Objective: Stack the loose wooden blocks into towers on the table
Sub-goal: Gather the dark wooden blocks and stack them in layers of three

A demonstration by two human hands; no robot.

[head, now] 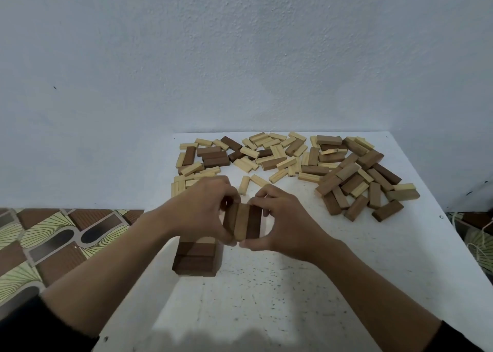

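A row of three wooden blocks [243, 221], two dark and one pale in the middle, is held side by side between both hands above the white table [346, 258]. My left hand [202, 207] grips the row's left side and my right hand [280, 218] grips its right side. Just below and left of them stands a short tower [196, 258] of dark blocks with a pale one in its top layer, partly hidden by my left forearm. Several loose pale and dark blocks [293, 162] lie scattered across the far half of the table.
The table's left edge runs close beside the tower, with a patterned floor [53, 245] below it. A pale wall [240, 58] stands right behind the table. Cords and a basket-like object [477, 239] lie past the right edge.
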